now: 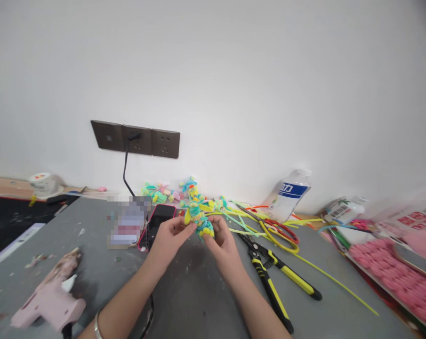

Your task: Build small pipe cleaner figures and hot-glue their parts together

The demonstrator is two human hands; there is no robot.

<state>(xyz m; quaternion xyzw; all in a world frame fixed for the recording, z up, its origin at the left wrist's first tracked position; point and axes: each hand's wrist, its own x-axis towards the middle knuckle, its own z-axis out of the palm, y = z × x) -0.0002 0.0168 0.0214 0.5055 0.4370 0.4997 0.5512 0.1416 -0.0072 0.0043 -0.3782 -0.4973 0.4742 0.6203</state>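
Pliers [256, 256] and glue gun [52, 301] flank left hand [171, 235] and right hand [222, 239], both grasping a fuzzy figure [199, 220].

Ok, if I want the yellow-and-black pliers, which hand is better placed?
Probably the right hand: the pliers lie close by on its side. The left hand is farther away, and both hands hold the fuzzy figure.

The person's left forearm [133, 289] and right forearm [253, 294], both bare, slant inward and forward from the lower edge of the view. The left hand [172, 235] and right hand [223, 240] are near its middle, just apart, thumbs [210, 242] angled toward each other and fingers [178, 221] bent in a pinching hold.
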